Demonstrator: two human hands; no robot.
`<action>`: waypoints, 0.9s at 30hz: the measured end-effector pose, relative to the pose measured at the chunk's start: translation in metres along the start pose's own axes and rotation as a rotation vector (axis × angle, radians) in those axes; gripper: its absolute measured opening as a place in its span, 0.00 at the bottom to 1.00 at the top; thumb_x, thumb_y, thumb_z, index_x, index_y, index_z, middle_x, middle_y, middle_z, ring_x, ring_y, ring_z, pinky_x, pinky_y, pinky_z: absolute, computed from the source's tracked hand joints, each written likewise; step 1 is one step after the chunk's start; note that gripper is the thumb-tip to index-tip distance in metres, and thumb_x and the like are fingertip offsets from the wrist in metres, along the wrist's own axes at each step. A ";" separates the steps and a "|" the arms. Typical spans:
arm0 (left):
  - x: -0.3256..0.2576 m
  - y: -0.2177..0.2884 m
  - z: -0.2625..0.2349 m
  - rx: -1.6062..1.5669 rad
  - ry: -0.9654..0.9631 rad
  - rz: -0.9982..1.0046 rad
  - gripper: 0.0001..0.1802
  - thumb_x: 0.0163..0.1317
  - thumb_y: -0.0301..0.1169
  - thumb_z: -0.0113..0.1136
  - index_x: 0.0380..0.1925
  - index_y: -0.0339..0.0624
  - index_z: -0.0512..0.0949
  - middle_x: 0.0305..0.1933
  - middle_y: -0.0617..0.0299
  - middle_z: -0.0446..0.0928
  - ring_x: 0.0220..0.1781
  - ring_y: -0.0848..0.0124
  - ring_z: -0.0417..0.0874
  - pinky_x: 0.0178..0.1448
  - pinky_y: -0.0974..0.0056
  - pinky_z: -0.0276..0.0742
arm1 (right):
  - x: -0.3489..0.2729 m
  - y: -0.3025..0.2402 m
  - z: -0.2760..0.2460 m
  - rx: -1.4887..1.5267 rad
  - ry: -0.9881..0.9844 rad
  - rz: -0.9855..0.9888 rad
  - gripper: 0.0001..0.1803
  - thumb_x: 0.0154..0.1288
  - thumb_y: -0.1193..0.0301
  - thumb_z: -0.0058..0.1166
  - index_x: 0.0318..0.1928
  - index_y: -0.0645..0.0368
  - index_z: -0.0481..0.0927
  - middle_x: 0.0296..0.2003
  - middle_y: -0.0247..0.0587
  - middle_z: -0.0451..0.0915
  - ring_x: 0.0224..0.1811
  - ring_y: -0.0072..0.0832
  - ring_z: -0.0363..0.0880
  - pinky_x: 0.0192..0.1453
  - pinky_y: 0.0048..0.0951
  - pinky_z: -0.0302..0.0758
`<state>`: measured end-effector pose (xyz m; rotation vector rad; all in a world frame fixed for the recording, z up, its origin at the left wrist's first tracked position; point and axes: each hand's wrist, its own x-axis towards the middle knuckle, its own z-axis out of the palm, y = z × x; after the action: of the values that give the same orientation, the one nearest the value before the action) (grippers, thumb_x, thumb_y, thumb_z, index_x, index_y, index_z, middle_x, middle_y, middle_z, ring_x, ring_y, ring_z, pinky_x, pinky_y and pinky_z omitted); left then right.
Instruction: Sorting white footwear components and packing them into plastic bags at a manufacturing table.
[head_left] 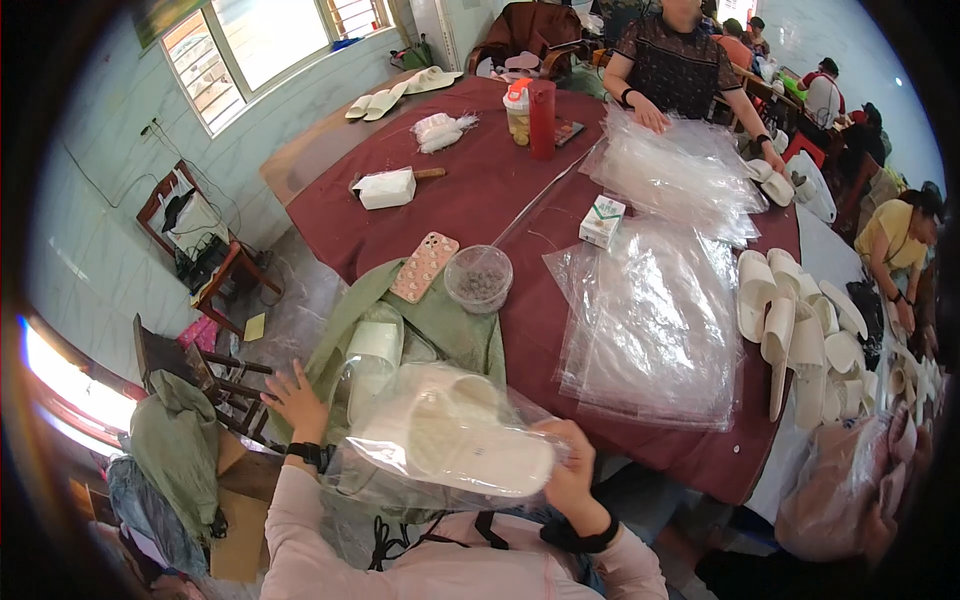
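Observation:
A pair of white slippers (452,440) lies inside a clear plastic bag (400,465) held just in front of me. My right hand (565,470) grips the bag's right end around the slippers. My left hand (298,402) is at the bag's left edge, fingers spread, and whether it grips the bag is hidden. A stack of empty clear bags (650,320) lies on the dark red tablecloth (470,200) to my right. Beside it stands a row of white slippers (800,330).
On the table are a phone in a dotted case (424,265), a round plastic tub (478,278), a green cloth (440,325), a small box (602,221), a red bottle (541,118) and a tissue pack (386,188). A person across the table (680,60) handles bags. Other people sit at the right.

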<state>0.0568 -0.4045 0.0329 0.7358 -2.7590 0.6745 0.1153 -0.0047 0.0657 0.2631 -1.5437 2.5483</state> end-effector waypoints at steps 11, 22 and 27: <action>0.068 -0.040 0.072 -0.518 -0.021 -0.136 0.13 0.63 0.35 0.49 0.41 0.36 0.74 0.40 0.39 0.78 0.46 0.40 0.77 0.47 0.43 0.72 | 0.042 0.108 0.059 -1.110 -0.589 0.110 0.43 0.53 0.77 0.56 0.70 0.46 0.56 0.58 0.64 0.66 0.53 0.50 0.74 0.53 0.41 0.74; 0.051 0.003 0.068 -0.520 -0.155 0.049 0.17 0.63 0.31 0.53 0.48 0.31 0.73 0.46 0.42 0.76 0.49 0.44 0.75 0.51 0.49 0.70 | 0.030 0.187 0.046 -1.587 -0.766 0.031 0.41 0.61 0.67 0.49 0.74 0.45 0.48 0.63 0.63 0.64 0.59 0.55 0.71 0.58 0.48 0.72; 0.012 0.050 -0.005 -0.394 0.325 0.621 0.20 0.54 0.28 0.60 0.49 0.39 0.75 0.52 0.50 0.73 0.51 0.49 0.74 0.54 0.51 0.69 | 0.038 0.174 0.035 -1.438 -0.626 -0.145 0.45 0.58 0.65 0.55 0.72 0.57 0.48 0.63 0.61 0.64 0.59 0.51 0.72 0.61 0.43 0.70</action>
<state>0.0213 -0.3685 0.0227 -0.3017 -2.6624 0.2815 0.0434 -0.1140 -0.0597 0.8877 -2.8789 0.7352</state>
